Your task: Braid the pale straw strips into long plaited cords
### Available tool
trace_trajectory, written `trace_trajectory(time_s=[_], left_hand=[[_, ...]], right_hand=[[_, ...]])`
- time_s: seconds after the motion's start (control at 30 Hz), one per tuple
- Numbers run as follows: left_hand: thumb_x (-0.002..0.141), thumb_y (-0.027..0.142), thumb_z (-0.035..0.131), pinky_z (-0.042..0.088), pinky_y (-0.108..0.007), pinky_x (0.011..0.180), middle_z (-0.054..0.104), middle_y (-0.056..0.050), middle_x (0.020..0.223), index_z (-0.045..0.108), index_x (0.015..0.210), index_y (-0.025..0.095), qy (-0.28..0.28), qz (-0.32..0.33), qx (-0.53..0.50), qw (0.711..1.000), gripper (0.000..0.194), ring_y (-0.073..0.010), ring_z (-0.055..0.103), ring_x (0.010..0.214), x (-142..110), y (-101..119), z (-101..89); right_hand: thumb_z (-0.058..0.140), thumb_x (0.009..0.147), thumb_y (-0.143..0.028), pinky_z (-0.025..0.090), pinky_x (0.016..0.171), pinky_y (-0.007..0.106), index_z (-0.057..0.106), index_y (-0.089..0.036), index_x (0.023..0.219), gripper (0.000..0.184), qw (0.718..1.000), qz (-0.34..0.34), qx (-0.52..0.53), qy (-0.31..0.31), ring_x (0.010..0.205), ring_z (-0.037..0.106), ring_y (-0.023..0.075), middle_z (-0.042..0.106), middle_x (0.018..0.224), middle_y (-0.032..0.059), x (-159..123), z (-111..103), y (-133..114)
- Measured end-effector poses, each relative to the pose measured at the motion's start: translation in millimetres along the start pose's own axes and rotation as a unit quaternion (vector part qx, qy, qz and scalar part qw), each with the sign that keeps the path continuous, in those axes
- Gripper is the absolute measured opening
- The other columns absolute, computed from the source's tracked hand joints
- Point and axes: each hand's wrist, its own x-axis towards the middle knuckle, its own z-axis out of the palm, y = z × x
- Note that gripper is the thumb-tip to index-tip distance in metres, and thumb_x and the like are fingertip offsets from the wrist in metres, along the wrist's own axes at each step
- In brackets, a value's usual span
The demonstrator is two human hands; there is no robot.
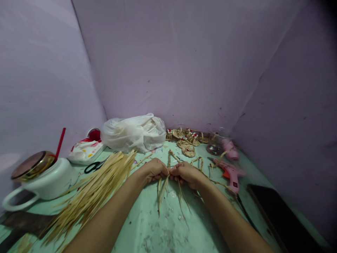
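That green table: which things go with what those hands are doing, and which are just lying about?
Likely in the job:
straw braid, pinched
loose straw strips
maybe scissors
maybe pink glue gun

Probably just lying about:
white mug
dark phone
white packet

No legible text, brands or numbers. Packet [86, 151], left of and beyond the fingers [163, 169]: coloured print, unreadable.

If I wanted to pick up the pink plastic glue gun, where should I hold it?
Probably by its pink handle, coming from the near side. The glue gun lies with that handle pointing toward you and its narrow nozzle away to the left. Avoid the nozzle, which might be hot. Mind the black cord.
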Motion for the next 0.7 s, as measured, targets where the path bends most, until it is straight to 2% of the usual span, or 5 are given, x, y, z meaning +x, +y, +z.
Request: trace_trajectory(time_s=[0.1, 0.23, 0.43, 0.53, 0.7], left_hand=[[0.050, 0.013, 0.050, 0.013, -0.019, 0.032, 0.033, 0.007, 0.033, 0.049, 0.047, 0.014, 0.026, 0.000, 0.055, 0.998, 0.002, -0.0037, 0.023, 0.028, -4, 4, 2.5], [0.052, 0.015, 0.050, 0.017, -0.020, 0.033, 0.032, 0.005, 0.029, 0.049, 0.043, 0.014, 0.076, -0.032, 0.146, 0.986, 0.009, -0.0057, 0.025, 0.027, -11, 10, 4.4], [0.055, 0.015, 0.051, 0.025, -0.021, 0.039, 0.045, 0.000, 0.038, 0.056, 0.049, 0.013, 0.135, 0.004, 0.245, 0.960, 0.008, -0.0087, 0.037, 0.034, -16, 10, 9.5], [0.056, 0.019, 0.055, 0.028, -0.021, 0.043, 0.049, -0.001, 0.043, 0.058, 0.053, 0.014, 0.162, 0.016, 0.292, 0.942, 0.006, -0.0122, 0.046, 0.044, -20, 11, 18.8], [0.057, 0.023, 0.059, 0.032, -0.022, 0.051, 0.057, -0.007, 0.058, 0.061, 0.064, 0.014, 0.232, 0.060, 0.346, 0.907, 0.011, -0.0187, 0.055, 0.063, -28, 9, 44.8]], right_hand=[[0.049, 0.061, -0.011, 0.018, 0.030, 0.016, 0.050, -0.012, 0.046, 0.015, 0.999, -0.010, -0.029, 0.018, 0.030, 0.028, 0.0027, 0.041, 0.035, -0.0046, 3, -1, 3], [0.049, 0.060, -0.010, 0.019, 0.031, 0.016, 0.049, -0.013, 0.047, 0.013, 1.000, -0.008, -0.011, 0.022, 0.031, 0.029, 0.0030, 0.040, 0.035, -0.0052, 2, 0, 2], [0.051, 0.058, -0.011, 0.017, 0.030, 0.017, 0.050, -0.013, 0.045, 0.013, 1.000, -0.003, 0.001, 0.014, 0.029, 0.027, 0.0025, 0.041, 0.033, -0.0052, 0, 1, 1], [0.049, 0.055, -0.010, 0.016, 0.030, 0.017, 0.051, -0.013, 0.047, 0.008, 0.999, -0.002, 0.029, 0.014, 0.028, 0.026, 0.0030, 0.041, 0.032, -0.0056, 3, 0, 4], [0.047, 0.050, -0.005, 0.018, 0.031, 0.016, 0.050, -0.012, 0.047, 0.008, 0.996, -0.006, 0.093, 0.016, 0.030, 0.028, 0.0027, 0.039, 0.032, -0.0058, 9, 0, 11]])
